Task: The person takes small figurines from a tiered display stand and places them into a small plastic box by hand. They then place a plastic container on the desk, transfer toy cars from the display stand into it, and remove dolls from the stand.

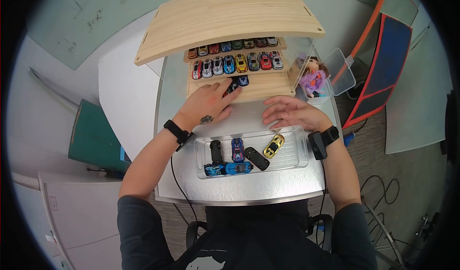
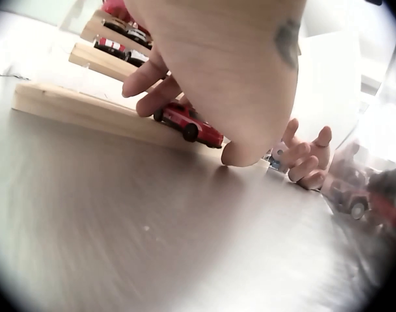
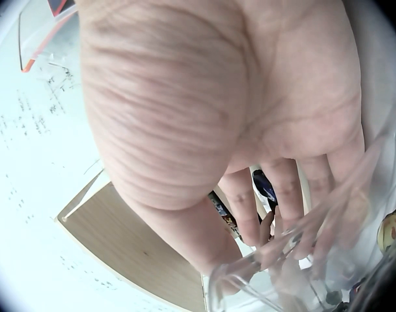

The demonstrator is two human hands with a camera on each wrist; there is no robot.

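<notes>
My left hand (image 1: 208, 102) reaches to the lowest step of the wooden display rack (image 1: 268, 89). It grips a red toy car (image 2: 188, 123) by its sides, close to the step's front edge. A dark blue toy car (image 1: 243, 80) stands right beside those fingers on the same step. My right hand (image 1: 297, 113) hovers with relaxed fingers behind the clear plastic tray (image 1: 299, 148), holding nothing. In that tray lie a gold toy car (image 1: 274, 146), a blue car with markings (image 1: 237, 150), a bright blue car (image 1: 238, 168) and several others, some upside down.
Rows of toy cars (image 1: 241, 63) fill the rack's upper steps under a wooden roof (image 1: 230, 11) with clear side panels. To the right, a doll in purple (image 1: 314, 76) sits in an open clear box (image 1: 327, 95). Black cables (image 1: 179, 184) run from both wrists over the table's front edge.
</notes>
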